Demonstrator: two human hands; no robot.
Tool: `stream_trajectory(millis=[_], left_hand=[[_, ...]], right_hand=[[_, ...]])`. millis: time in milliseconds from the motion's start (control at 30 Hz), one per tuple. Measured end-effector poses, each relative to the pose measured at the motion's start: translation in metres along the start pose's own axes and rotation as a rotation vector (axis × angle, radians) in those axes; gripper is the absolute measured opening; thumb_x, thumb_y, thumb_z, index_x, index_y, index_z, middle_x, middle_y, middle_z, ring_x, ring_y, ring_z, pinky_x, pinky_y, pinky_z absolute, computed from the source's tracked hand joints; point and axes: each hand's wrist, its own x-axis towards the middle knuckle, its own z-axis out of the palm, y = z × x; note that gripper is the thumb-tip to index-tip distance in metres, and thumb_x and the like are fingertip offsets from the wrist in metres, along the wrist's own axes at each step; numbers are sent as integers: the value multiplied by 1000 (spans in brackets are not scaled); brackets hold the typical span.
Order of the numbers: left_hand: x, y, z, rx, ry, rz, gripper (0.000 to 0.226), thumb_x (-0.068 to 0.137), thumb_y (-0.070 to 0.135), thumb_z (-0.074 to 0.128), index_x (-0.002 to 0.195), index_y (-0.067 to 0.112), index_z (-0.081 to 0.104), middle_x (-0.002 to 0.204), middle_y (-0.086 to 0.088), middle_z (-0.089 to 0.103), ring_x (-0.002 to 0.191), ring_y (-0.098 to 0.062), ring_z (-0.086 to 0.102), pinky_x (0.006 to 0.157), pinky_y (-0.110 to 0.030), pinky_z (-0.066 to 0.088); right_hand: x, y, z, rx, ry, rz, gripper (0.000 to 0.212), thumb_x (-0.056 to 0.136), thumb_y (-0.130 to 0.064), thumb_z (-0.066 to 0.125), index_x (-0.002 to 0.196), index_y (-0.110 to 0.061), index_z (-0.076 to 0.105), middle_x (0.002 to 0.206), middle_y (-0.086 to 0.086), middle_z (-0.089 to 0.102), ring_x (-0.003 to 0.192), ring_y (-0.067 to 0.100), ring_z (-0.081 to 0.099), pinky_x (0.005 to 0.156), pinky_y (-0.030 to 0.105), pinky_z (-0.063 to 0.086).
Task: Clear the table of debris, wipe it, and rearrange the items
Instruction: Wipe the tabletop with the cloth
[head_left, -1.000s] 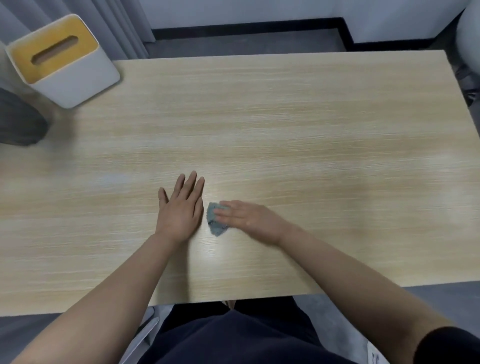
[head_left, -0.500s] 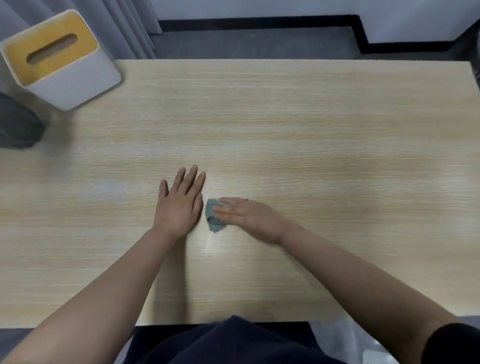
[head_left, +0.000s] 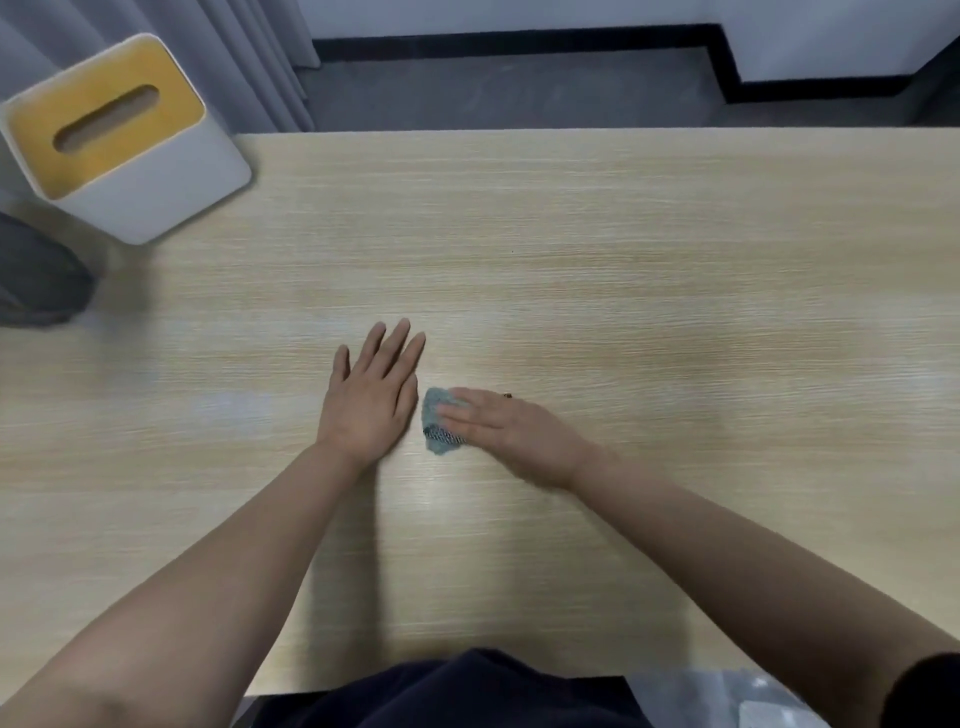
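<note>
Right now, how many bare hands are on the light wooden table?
2. The left hand lies flat near the middle of the light wooden table; the right hand, just beside it, presses a small blue-grey cloth onto the tabletop. None seems hidden.

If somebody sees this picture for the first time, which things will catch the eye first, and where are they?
First come the two hands near the middle of the pale wooden table: the left hand lies flat, and the right hand presses a small blue-grey cloth right beside it. Next is the white tissue box with a yellow slotted top at the table's far left corner.
</note>
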Motion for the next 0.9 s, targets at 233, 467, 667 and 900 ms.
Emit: stream_trajectory(millis=[233, 467, 667, 900], left_hand=[[1, 1, 1, 5, 6, -6, 67, 86, 45, -7, 150, 31, 7, 157, 11, -1, 145, -12, -7, 115, -43, 0], [4, -1, 3, -6, 43, -20, 62, 90, 44, -1, 149, 29, 11, 157, 10, 4, 145, -11, -4, 115, -43, 2], [29, -4, -2, -44, 83, -63, 60, 93, 40, 4, 150, 24, 15, 158, 6, 8, 146, -17, 2, 115, -46, 4], [62, -11, -14, -102, 121, -154, 52, 101, 33, 19, 151, 22, 10, 158, 5, 2, 145, -15, -4, 116, -43, 1]], right_hand=[[32, 74, -45, 14, 132, 375, 44, 94, -57, 28, 135, -46, 39, 148, -15, 33, 139, 4, 24, 116, 32, 21], [40, 59, -25, 8, 185, 380, 46, 99, -42, 24, 142, -29, 35, 151, -7, 30, 141, 8, 21, 117, 29, 16], [36, 56, -15, -30, 47, 4, 44, 94, -11, 50, 138, -17, 45, 144, 1, 44, 135, 21, 38, 106, 33, 36], [73, 97, -50, -12, 313, 584, 42, 99, -14, 42, 142, -14, 38, 150, 3, 33, 142, 18, 23, 116, 27, 20]])
